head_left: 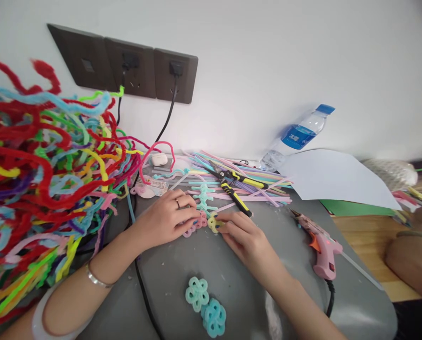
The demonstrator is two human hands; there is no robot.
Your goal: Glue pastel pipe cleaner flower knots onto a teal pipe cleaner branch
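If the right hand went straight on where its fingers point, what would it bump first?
The right hand is already at the yellow loops; just past them, it would probably meet the pink loops, though depth is hard to judge.

I can make out white Chinese characters, seemingly 冰露, on the blue label of the clear plastic bottle by the wall. The small printed card carries lettering too tiny for me to read.

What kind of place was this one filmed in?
Probably a craft workspace at a table against a wall: a heap of colourful pipe cleaners, a pink hot glue gun and yellow-and-black pliers show it.
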